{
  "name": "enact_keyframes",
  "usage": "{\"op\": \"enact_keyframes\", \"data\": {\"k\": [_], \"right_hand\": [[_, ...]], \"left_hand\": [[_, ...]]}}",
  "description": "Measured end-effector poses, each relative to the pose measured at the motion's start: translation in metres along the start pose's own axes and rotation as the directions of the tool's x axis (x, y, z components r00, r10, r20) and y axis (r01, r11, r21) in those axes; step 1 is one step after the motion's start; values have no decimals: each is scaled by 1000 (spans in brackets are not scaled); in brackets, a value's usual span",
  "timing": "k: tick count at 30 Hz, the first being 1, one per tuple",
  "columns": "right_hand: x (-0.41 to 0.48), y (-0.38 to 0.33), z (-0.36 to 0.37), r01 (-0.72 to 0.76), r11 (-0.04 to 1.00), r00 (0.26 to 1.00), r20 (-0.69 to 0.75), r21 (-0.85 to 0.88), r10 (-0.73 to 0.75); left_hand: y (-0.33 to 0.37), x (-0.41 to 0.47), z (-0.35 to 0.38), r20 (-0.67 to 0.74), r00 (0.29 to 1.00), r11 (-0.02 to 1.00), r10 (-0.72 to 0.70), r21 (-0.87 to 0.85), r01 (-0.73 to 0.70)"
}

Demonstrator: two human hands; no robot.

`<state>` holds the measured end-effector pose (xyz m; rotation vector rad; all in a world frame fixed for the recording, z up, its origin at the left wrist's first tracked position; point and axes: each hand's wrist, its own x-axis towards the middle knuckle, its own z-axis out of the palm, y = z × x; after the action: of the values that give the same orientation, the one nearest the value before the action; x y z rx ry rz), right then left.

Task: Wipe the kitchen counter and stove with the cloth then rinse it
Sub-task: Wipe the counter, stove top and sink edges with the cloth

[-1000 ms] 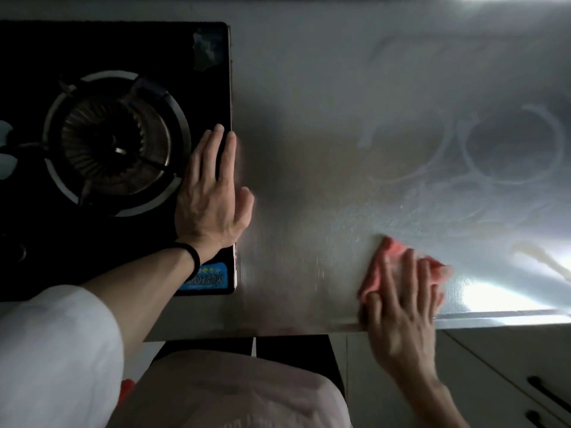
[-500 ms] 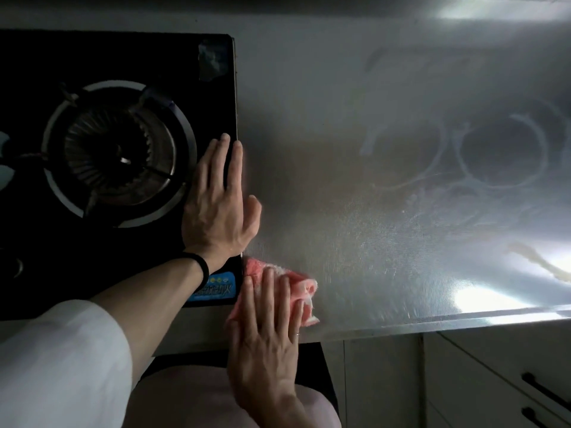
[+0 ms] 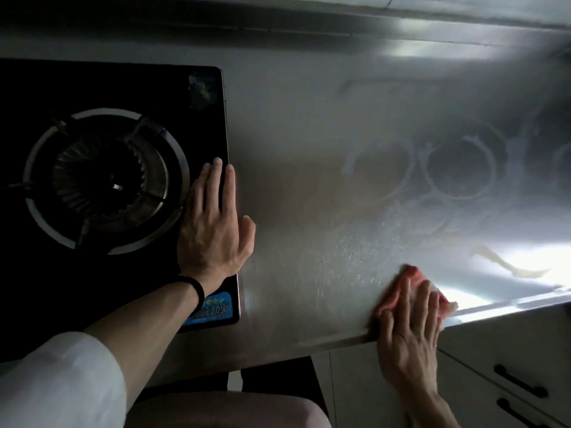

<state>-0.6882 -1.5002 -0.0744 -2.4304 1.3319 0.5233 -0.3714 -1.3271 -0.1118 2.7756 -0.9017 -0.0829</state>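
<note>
Head: cloth pinned flat beneath right hand, counter front edge.

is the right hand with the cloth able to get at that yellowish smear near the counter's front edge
Probably yes. The right hand presses the cloth flat on the counter, and the smear lies just to its right, with only bare counter showing between them.

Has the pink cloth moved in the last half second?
Yes. The pink cloth slid right along the counter, away from the stove, under the right hand.
</note>
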Motion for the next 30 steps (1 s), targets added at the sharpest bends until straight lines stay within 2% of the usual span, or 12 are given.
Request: {"op": "enact_keyframes", "data": {"k": [2,4,10,17,22,26,30], "right_hand": [[0,-15,3,-36,999,999,2,1,36],[-8,-41,12,-10,1000,1000,28,2,10],[2,-92,31,276,960,961,-5,45,-276],[135,-101,-19,550,832,834,-5,-74,-552],[246,-152,-64,577,809,810,-52,-115,-585],[330,-197,-96,626,767,775,9,-143,-631],[357,-212,-106,640,759,765,10,-117,-643]], "left_hand": [[0,0,-1,8,1000,1000,-1,-9,1],[1,1,-2,16,1000,1000,-1,-7,1],[2,1,-5,49,999,1000,-16,-11,16],[15,6,-8,43,997,995,-61,-77,64],[76,29,4,61,997,997,-56,-43,59],[101,44,27,96,990,994,-104,21,103],[101,43,38,79,991,992,-109,73,103]]}}
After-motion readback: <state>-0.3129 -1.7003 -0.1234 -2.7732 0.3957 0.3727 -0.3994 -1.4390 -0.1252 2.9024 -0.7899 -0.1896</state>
